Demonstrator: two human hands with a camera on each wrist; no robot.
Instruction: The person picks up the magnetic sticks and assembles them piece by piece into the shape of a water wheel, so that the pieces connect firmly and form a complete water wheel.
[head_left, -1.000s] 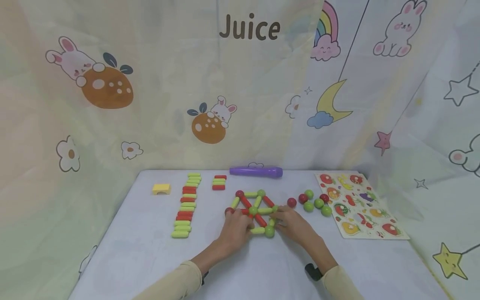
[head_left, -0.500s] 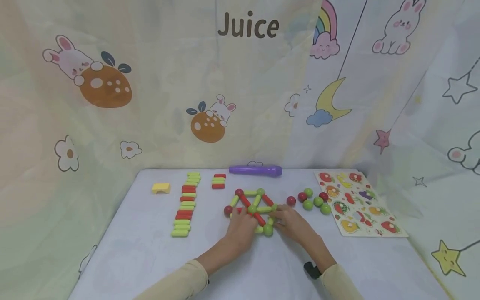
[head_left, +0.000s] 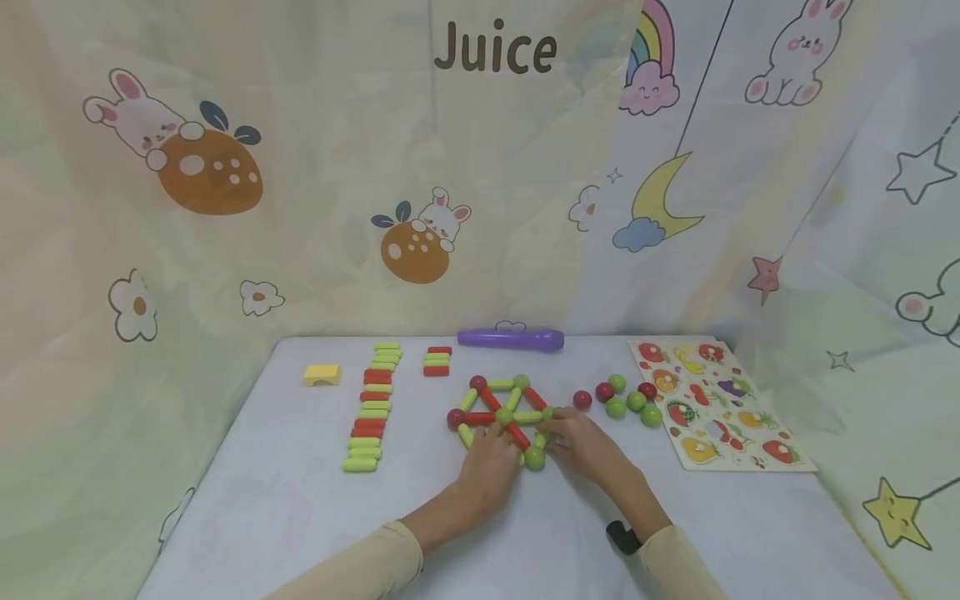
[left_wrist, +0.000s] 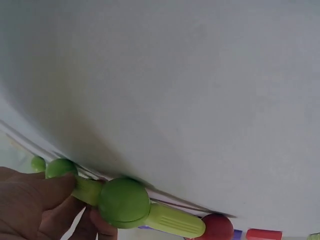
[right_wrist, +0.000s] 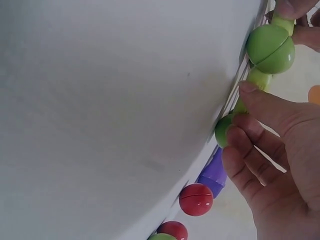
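A flat frame of magnetic sticks and balls lies on the table in the head view, with a green centre ball and red and yellow-green sticks around it. My left hand pinches a yellow-green stick at the frame's near edge, beside the near green ball. On the right side, my right hand pinches another yellow-green stick between two green balls. The left red ball and the lower-left stick are in plain sight. My left hand covers the near-left corner.
A column of red and yellow-green sticks lies left, a shorter row behind. Loose red and green balls sit right, by a fruit picture board. A purple tube and a yellow block lie farther back.
My left hand has moved right along the frame's near edge, uncovering the left red ball and lower-left stick. My right hand stays at the right side.
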